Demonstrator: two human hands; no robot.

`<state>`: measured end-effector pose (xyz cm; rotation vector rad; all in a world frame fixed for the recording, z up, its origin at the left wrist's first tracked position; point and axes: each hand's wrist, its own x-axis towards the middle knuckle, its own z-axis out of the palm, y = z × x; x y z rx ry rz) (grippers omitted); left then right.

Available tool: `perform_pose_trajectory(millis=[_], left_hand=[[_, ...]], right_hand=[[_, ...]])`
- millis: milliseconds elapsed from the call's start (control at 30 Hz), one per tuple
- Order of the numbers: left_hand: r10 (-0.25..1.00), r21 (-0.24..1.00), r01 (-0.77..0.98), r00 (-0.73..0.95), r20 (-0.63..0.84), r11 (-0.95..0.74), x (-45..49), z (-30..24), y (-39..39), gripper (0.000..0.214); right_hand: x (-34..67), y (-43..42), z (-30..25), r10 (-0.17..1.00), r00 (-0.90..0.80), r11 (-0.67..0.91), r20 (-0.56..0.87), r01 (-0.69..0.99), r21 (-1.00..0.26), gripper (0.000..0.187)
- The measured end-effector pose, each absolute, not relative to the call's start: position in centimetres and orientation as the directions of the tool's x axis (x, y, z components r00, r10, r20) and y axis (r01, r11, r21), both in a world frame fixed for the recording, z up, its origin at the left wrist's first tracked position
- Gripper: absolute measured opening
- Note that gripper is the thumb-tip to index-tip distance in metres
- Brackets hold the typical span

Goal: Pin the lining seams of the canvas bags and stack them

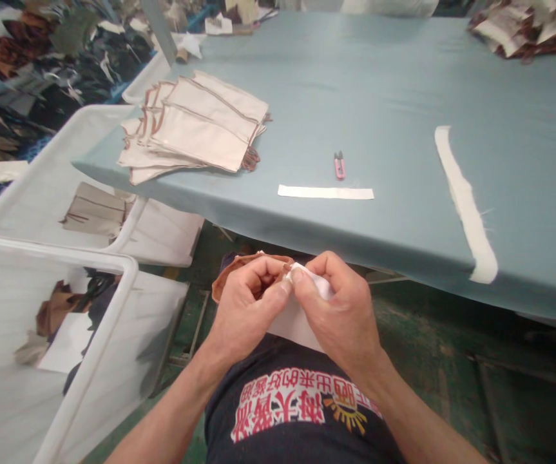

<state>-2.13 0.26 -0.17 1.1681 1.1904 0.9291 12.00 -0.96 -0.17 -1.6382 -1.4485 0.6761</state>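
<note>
Close to my body, below the table's front edge, my left hand [251, 299] and my right hand [343, 303] meet, thumbs nearly touching. Both are closed in a pinch on a piece of white cloth [297, 323], whose lower part hangs over my lap. Brown fabric [227, 274] shows behind my left fingers; whether it is joined to the white cloth I cannot tell. The pinched edge itself is mostly covered by my thumbs and fingers. Beyond my hands, a white fabric strip [325, 193] and pink-handled thread snips [339, 166] lie on the table.
A blue-green covered table [379, 96] stretches ahead. On it lie stacked beige fabric pieces with brown edging [205, 122], a longer frayed strip [466, 200] over the front edge, and a brown-and-cream pile [524, 29]. White bins [130, 274] holding fabric stand at left.
</note>
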Motion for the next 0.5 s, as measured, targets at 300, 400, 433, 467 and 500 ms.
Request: perform_pose_trajectory(millis=[300,400,433,467,500], left_hand=[[0.997,0.977,0.206,0.038,-0.070,0.060,-0.9,0.4,-0.9,0.012],[1.000,0.959,0.283,0.018,0.004,-0.009,-0.9,0.2,-1.5,0.012],[1.000,0.952,0.306,0.008,0.030,-0.031,-0.8,0.1,-1.7,0.012],[0.998,0.942,0.331,-0.003,0.058,-0.054,-0.7,0.0,-1.8,0.013],[0.996,0.929,0.361,-0.016,0.090,-0.079,-0.6,-0.2,-1.9,0.013]], right_hand=[[12.2,-1.8,-0.4,0.982,0.143,0.053,0.128,0.437,-0.898,0.025],[12.3,-1.7,-0.4,0.994,0.108,-0.019,0.022,0.365,-0.931,0.025],[12.2,-1.6,-0.4,0.995,0.099,-0.051,-0.019,0.328,-0.943,0.025],[12.2,-1.5,-0.5,0.994,0.086,-0.085,-0.063,0.286,-0.954,0.024],[12.1,-1.4,-0.6,0.992,0.073,-0.120,-0.105,0.242,-0.963,0.024]])
